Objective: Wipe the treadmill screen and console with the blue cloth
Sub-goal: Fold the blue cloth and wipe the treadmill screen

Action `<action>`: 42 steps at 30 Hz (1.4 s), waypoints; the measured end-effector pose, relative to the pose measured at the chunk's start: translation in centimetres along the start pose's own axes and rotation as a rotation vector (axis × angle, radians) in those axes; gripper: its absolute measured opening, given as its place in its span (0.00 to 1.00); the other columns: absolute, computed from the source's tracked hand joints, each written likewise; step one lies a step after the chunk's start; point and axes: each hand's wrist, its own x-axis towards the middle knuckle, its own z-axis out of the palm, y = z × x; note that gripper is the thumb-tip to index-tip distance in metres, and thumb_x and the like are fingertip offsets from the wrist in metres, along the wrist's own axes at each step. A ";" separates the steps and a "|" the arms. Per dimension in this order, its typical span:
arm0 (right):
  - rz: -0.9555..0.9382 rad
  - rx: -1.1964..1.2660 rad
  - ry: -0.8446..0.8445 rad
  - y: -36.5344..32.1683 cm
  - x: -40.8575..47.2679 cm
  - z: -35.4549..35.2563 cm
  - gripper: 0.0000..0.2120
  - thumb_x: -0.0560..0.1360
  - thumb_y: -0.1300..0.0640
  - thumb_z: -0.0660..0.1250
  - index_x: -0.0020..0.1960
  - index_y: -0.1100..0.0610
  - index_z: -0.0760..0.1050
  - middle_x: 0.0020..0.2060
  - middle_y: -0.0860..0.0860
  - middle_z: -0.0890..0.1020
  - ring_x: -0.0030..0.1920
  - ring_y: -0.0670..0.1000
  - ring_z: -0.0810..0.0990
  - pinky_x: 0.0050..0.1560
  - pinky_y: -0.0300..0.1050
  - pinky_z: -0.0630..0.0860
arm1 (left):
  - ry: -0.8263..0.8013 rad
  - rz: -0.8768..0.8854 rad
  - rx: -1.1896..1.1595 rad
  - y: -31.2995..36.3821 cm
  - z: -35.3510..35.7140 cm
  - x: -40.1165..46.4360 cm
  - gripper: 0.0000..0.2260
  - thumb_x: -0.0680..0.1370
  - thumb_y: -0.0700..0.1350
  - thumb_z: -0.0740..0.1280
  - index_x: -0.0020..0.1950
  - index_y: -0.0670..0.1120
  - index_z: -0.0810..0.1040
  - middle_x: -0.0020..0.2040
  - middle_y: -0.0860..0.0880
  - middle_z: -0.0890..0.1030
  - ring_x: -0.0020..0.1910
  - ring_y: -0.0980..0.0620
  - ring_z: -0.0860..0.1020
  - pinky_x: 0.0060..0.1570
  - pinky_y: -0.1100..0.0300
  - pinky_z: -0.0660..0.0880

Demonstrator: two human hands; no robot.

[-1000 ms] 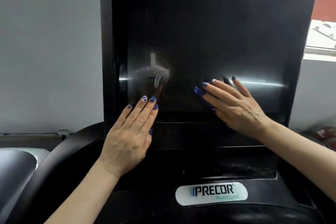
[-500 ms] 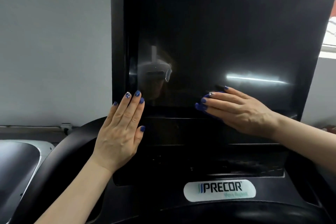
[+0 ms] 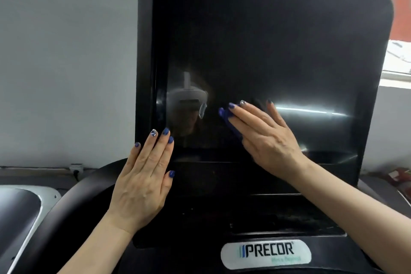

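Right hand [image 3: 264,138] has slid up, flat on blue cloth [image 3: 224,115]; left hand [image 3: 144,176] flat above PRECOR badge [image 3: 265,253].

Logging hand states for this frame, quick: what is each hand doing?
Left hand: open, flat on the screen frame.
Right hand: open, pressing the blue cloth against the screen.

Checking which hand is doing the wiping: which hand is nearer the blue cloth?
Right. The right hand lies flat on the blue cloth, pressing it against the screen. The left hand rests flat at the screen's lower left corner, apart from the cloth.
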 end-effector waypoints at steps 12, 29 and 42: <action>0.236 0.104 0.203 -1.0 7.0 1.0 0.19 0.81 0.60 0.59 0.72 0.59 0.71 0.73 0.52 0.69 0.74 0.54 0.65 0.76 0.58 0.56 | 0.031 0.017 0.005 0.5 1.1 0.9 0.26 0.82 0.48 0.54 0.79 0.40 0.57 0.80 0.43 0.57 0.80 0.46 0.53 0.79 0.47 0.50; -0.161 -0.003 0.028 2.3 11.4 -0.9 0.20 0.83 0.54 0.53 0.73 0.55 0.69 0.73 0.49 0.69 0.74 0.52 0.66 0.77 0.57 0.51 | -0.025 0.001 -0.029 0.7 0.7 0.9 0.29 0.79 0.47 0.56 0.79 0.41 0.57 0.81 0.45 0.57 0.80 0.47 0.53 0.79 0.48 0.48; -0.374 0.041 -0.056 1.7 14.2 -0.3 0.19 0.83 0.56 0.58 0.73 0.55 0.70 0.73 0.49 0.70 0.75 0.51 0.65 0.78 0.56 0.52 | -0.034 -0.009 -0.020 0.6 0.9 0.8 0.27 0.81 0.49 0.55 0.79 0.41 0.58 0.81 0.45 0.57 0.80 0.48 0.53 0.79 0.49 0.48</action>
